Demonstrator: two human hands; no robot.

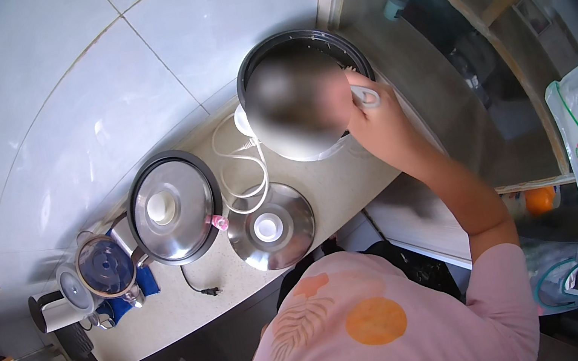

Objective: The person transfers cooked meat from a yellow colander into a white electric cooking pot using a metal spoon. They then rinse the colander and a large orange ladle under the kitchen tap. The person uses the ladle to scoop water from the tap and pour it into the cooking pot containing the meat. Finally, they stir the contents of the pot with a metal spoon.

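My right hand (385,126) is closed round a utensil with a pale handle (366,96) that ends in a loop. It is over the right side of a large round pot with a dark rim (260,51) and a white outer body. Small pale bits stick to the pot's inner wall. A blurred patch covers the pot's middle, hiding most of its contents and the utensil's working end. My left hand is out of sight; only a sliver of the left arm shows beside my pink shirt.
A steel lid (273,237) with a white knob lies on the counter (336,188). Left of it stands a lidded steel pan (180,191). A white cord (222,169) coils beside the pot. Farther left is a glass pot (105,266). A window borders the right side.
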